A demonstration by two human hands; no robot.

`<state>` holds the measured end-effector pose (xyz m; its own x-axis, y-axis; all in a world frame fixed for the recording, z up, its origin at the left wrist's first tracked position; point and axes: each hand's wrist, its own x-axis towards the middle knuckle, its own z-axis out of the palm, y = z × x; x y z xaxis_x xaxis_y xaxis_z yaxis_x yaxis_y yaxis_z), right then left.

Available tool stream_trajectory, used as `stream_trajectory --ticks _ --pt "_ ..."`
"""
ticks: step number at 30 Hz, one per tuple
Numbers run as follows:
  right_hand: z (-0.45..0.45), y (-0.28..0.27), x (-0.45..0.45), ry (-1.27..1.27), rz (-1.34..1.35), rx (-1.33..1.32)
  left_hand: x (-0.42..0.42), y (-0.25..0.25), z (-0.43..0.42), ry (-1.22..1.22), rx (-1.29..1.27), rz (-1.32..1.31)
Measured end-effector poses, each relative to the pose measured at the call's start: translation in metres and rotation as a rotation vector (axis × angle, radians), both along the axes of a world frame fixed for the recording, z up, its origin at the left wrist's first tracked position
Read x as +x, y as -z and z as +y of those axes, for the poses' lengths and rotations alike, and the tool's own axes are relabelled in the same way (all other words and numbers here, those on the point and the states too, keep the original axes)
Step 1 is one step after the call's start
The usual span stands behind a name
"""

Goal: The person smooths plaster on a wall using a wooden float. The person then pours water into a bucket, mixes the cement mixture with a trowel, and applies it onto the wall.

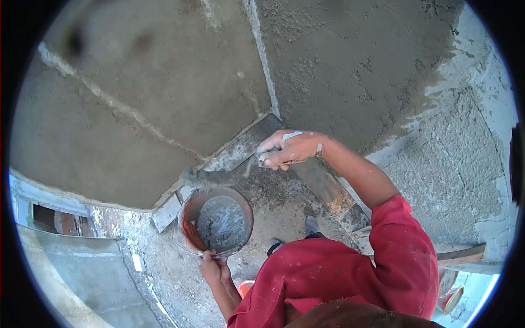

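My right hand [281, 150] is closed round the handle of a trowel, whose mortar-coated blade [213, 178] points left above the far rim of a bucket. Below it, my left hand [214, 265] grips the near rim of that bucket [247, 210]. Wet grey mortar [221, 221] lies inside the bucket, and its inner left wall shows orange-red. Pale splashes mark my right hand and wrist. The bucket hangs or rests in front of my body; its underside is hidden.
Mortar-covered walls [153, 71] meet at a corner ahead, with a rougher wall patch [448, 147] at right. Boards [322, 188] run along the wall bases. My shoes [311, 224] stand on rough ground. Another bucket [453, 299] is at lower right.
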<state>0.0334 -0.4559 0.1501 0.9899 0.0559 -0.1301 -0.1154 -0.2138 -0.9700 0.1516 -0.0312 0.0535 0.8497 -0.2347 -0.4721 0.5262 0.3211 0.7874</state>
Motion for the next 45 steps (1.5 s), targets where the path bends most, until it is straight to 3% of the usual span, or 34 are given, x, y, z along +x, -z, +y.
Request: stream_trajectory --ticks 2,3,5,6,7,10,12,14,16,22,25,28,31,32,34,36,38,41,45 --pt "-0.063 0.006 -0.041 0.169 -0.051 0.047 -0.014 0.004 -0.007 -0.029 0.012 -0.001" --pt "-0.098 0.002 -0.070 0.351 -0.082 -0.079 -0.019 0.005 -0.010 -0.061 0.043 0.041" --pt "-0.159 0.013 -0.150 1.023 -0.345 -0.095 -0.026 0.010 -0.013 -0.121 0.106 0.127" --pt "-0.146 -0.020 -0.194 1.278 -0.405 -0.178 -0.032 0.016 -0.013 -0.084 0.056 0.031" --pt "-0.135 -0.039 -0.232 1.363 -0.403 -0.243 -0.032 0.023 -0.017 -0.082 0.037 0.048" --pt "-0.070 -0.071 -0.265 1.227 -0.146 -0.501 -0.039 0.032 -0.015 -0.009 0.017 0.112" --pt "-0.038 -0.057 -0.251 1.066 -0.062 -0.888 -0.050 0.026 -0.025 0.065 -0.003 0.089" --pt "0.008 -0.058 -0.213 0.875 0.046 -0.938 -0.046 0.028 -0.030 0.149 -0.026 0.062" --pt "0.048 -0.035 -0.177 0.661 -0.013 -1.147 -0.037 0.038 -0.019 0.237 -0.019 0.060" --pt "0.157 0.047 -0.077 0.173 0.054 -1.437 -0.058 -0.023 -0.027 0.425 -0.013 -0.176" --pt "0.197 0.060 -0.061 0.029 0.166 -1.111 -0.056 -0.027 -0.018 0.436 -0.037 -0.237" --pt "0.224 0.060 -0.075 0.179 0.064 -1.015 -0.050 -0.027 0.011 0.366 -0.051 -0.192" --pt "0.240 0.044 -0.060 0.226 0.250 -0.823 -0.045 -0.033 0.029 0.306 -0.074 -0.185" --pt "0.240 0.073 -0.065 0.251 0.027 -0.886 -0.039 -0.026 0.044 0.340 -0.051 -0.210" --pt "0.256 0.070 -0.053 0.240 0.030 -0.860 -0.036 -0.016 0.060 0.212 -0.026 -0.045" --pt "0.259 0.064 -0.045 0.240 0.013 -0.807 -0.031 0.010 0.088 0.192 0.026 -0.052" --pt "0.257 0.059 -0.035 0.222 -0.049 -0.695 -0.029 0.025 0.104 0.109 0.031 -0.020" --pt "0.230 0.059 -0.023 0.115 -0.078 -0.499 -0.047 0.006 0.098 0.003 0.039 0.027" --pt "0.156 0.089 -0.034 -0.033 -0.165 -0.226 -0.053 0.037 0.114 -0.142 0.124 0.086"
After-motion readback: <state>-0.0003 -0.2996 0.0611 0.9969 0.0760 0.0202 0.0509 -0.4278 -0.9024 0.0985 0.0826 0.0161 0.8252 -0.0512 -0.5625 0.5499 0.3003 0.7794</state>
